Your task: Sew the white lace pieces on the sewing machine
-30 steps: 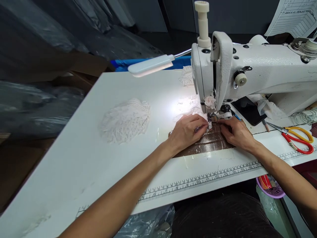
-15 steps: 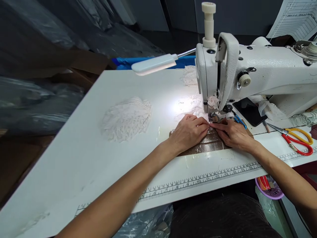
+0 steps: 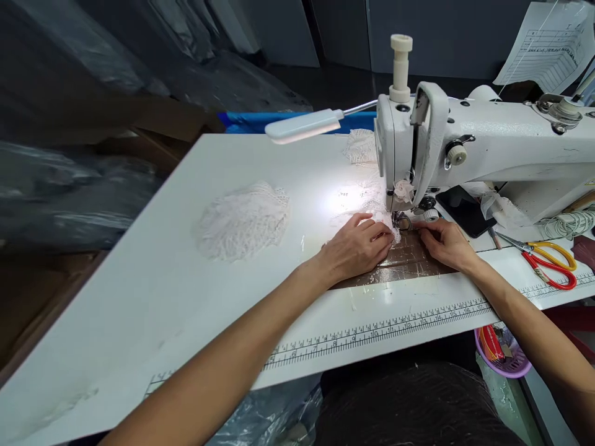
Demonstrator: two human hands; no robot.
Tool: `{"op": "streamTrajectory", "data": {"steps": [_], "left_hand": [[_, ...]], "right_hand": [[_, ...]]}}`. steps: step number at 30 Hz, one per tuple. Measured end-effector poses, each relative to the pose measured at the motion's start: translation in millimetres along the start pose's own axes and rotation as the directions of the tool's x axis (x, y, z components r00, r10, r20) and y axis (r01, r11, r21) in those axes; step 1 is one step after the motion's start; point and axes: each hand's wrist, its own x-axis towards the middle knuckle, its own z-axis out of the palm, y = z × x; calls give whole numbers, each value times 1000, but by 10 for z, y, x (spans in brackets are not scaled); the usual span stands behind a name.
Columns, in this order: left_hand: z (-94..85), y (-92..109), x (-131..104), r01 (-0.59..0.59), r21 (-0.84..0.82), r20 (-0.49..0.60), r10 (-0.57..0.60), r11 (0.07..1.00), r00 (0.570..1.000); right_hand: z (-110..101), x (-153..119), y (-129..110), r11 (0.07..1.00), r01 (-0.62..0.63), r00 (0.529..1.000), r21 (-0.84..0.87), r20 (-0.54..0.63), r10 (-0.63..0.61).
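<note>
My left hand [image 3: 360, 249] rests on the brown worn patch [image 3: 404, 260] in front of the sewing machine [image 3: 395, 148]. Its curled fingertips grip the edge of a white lace piece [image 3: 396, 233], which runs up to the presser foot [image 3: 398, 218]. Just right of the foot is my right hand [image 3: 445, 245], apart from the lace, thumb and forefinger closed together; what they hold, if anything, cannot be made out. No blue snips show; the right hand covers that spot. Another white lace piece [image 3: 244, 222] lies to the left on the table.
Red and yellow handled scissors [image 3: 551, 260] and a black phone [image 3: 465, 209] lie at the right. A lamp [image 3: 304, 126] lights the lace. Printed ruler markings [image 3: 372, 336] follow the front edge. Below hangs a purple basket [image 3: 509, 365].
My right hand has drawn away from my left and closed its fingers beside the presser foot. The blue snips have gone from sight. My left hand stays on the lace; the view has shifted slightly.
</note>
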Motion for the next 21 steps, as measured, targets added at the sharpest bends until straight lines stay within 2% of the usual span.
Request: {"op": "streamTrajectory", "data": {"steps": [5,12,15,18,21], "left_hand": [[3,-5,-8,-4,-5,2,4,1000,1000],[21,5,-16,19,-34,-12,-19,999,1000],[-10,13,0,18,-29,-64,-20,999,998],[-67,15,17,40,-84,-64,-45,996,997],[-105,8,13,5,-174,14,-2,985,1000]], "right_hand": [[6,-22,-13,997,45,999,-63,-27,-47],[46,-70,-25,945,247,967,-216,120,-226],[-9,-56,-35,927,284,958,-244,108,-265],[-156,-47,-46,909,259,964,-327,29,-264],[-299,-72,-26,863,124,990,-489,-4,-144]]}}
